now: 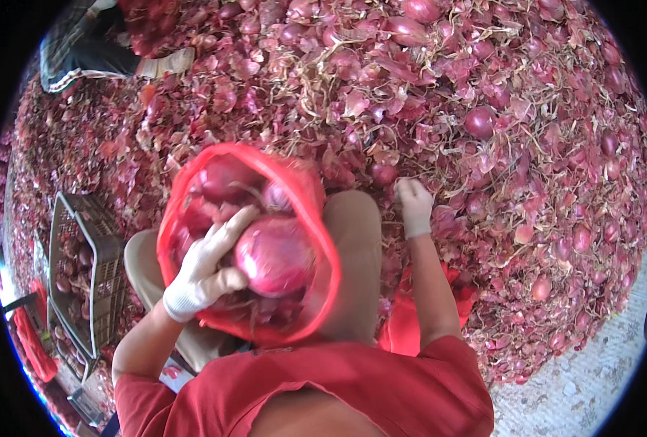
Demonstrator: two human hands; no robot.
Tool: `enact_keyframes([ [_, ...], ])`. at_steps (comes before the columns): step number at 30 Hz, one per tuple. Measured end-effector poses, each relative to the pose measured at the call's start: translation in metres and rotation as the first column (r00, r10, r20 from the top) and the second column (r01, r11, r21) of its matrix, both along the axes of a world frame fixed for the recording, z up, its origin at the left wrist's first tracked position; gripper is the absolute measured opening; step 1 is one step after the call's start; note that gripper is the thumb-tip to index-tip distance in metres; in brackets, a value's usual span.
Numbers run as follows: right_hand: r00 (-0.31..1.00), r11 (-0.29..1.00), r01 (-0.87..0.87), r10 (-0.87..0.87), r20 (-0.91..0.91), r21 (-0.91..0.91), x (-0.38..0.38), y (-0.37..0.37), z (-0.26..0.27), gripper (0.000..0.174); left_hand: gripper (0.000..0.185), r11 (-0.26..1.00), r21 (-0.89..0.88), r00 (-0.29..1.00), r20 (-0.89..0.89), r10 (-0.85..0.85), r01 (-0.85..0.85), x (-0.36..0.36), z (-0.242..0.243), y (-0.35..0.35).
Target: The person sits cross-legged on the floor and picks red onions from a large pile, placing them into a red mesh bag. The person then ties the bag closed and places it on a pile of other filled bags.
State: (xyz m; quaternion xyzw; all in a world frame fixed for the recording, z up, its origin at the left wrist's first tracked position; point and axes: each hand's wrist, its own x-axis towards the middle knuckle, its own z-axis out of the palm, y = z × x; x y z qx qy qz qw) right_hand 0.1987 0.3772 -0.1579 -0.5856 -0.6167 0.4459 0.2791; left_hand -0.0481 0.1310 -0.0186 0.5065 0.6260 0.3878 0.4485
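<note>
My left hand (208,267), in a whitish knit glove, reaches into the mouth of a red mesh bag (331,262) between my knees. Its thumb and fingers are spread along the left side of a large red onion (274,257); whether they grip it is unclear. More red onions (228,177) lie inside the bag. My right hand (415,207), gloved too, rests with curled fingers at the onion heap, just right of a small red onion (383,173). Its fingertips are hidden, so anything inside them cannot be seen.
Loose onion skins and dry stalks (323,82) cover the ground, with onions (480,122) among them. A plastic crate (107,295) holding onions stands at left. Red mesh (402,322) lies under my right arm. Another person's leg (99,57) is at upper left. Pale flooring (569,382) shows lower right.
</note>
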Motion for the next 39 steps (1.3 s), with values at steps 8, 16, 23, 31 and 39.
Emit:
enact_keyframes([
  [8,0.386,0.824,-0.555,0.381,0.840,-0.118,-0.037,0.098,-0.156,0.023,0.093,0.991,-0.073,0.991,-0.084,0.104,-0.110,0.014,-0.011,-0.001],
  [16,0.563,0.893,-0.341,-0.055,-0.824,-0.293,-0.012,0.070,-0.047,0.040,0.094,0.996,0.011,0.994,-0.062,0.093,-0.093,0.012,-0.006,0.010],
  [23,0.289,0.011,-0.485,0.946,0.148,0.874,-0.115,-0.048,0.187,0.034,0.074,0.798,0.346,0.772,-0.248,0.586,-0.494,0.011,0.015,-0.004],
  [31,0.233,0.325,-0.859,0.936,-0.264,0.396,-0.071,0.004,0.133,0.017,0.046,0.916,0.316,0.801,-0.464,0.378,-0.249,0.010,0.006,-0.005],
  [39,-0.098,0.695,-0.713,0.030,0.995,-0.091,0.035,0.260,0.063,0.067,0.045,0.918,0.396,0.606,-0.736,0.302,0.023,0.020,-0.006,-0.017],
])
